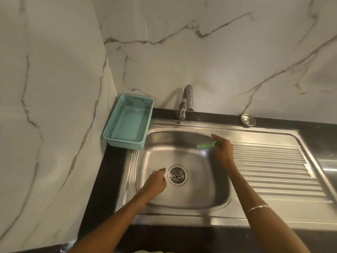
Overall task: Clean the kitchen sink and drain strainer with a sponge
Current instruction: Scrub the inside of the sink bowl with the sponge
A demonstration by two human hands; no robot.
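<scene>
The marble wall [182,52] fills everything from nine o'clock round to three o'clock. Below it a black counter [105,172] carries the steel sink [182,198], whose basin sits at the centre, with the ribbed drainboard [273,167] stretching out toward three o'clock. A teal perforated basket [127,123] stands at ten o'clock of the basin, its near corner overlapping the sink's rim. The chrome tap [186,103] rises at twelve o'clock, behind the basin.

The right hand [223,152] is over the basin's edge at two o'clock, fingers curled round the end of a green sponge [207,145], which sticks out toward nine o'clock against the upper basin wall. A thin bangle [258,208] circles the right forearm. The left hand [156,181] reaches into the basin at about eight o'clock, fingers loosely curled with one pointing toward the drain opening [177,175] just beside it; it holds nothing.

The drain strainer [248,120] lies out of the basin, on the back ledge at one o'clock, next to the wall.
</scene>
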